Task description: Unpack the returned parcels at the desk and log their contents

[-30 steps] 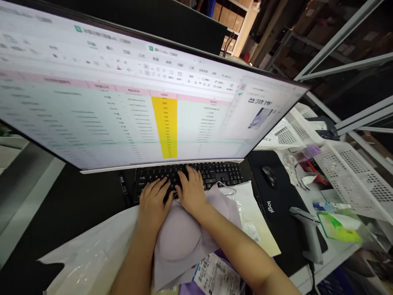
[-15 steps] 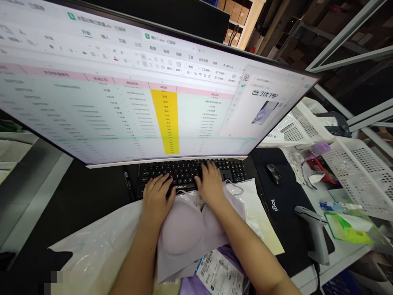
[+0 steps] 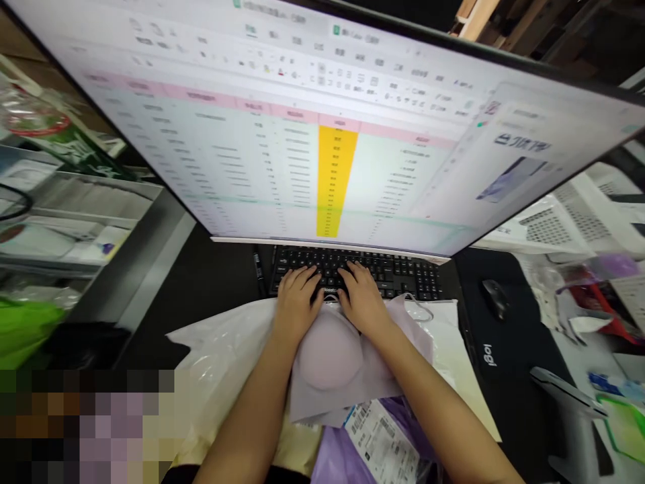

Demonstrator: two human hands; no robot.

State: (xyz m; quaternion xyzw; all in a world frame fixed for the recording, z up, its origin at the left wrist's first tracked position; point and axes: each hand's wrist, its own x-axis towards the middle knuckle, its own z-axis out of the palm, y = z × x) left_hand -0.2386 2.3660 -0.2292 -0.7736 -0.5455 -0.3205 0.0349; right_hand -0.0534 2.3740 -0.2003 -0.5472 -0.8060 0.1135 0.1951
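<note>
Left hand (image 3: 297,296) and right hand (image 3: 363,296) rest, fingers spread, on the black rectangular plastic keyboard (image 3: 406,281), which lies on the black table (image 3: 189,286) before the wide lit monitor (image 3: 272,168); one pale lilac padded fabric bra (image 3: 330,359) lies near the keyboard's front edge, atop glossy white plastic packaging (image 3: 229,346)

You're at a warehouse-style desk (image 3: 194,275): spreadsheet (image 3: 252,158) on monitor (image 3: 383,158), handheld scanner (image 3: 574,413) by right edge of mouse mat (image 3: 514,383), barcoded shipping label (image 3: 385,444), baskets (image 3: 559,218).
</note>
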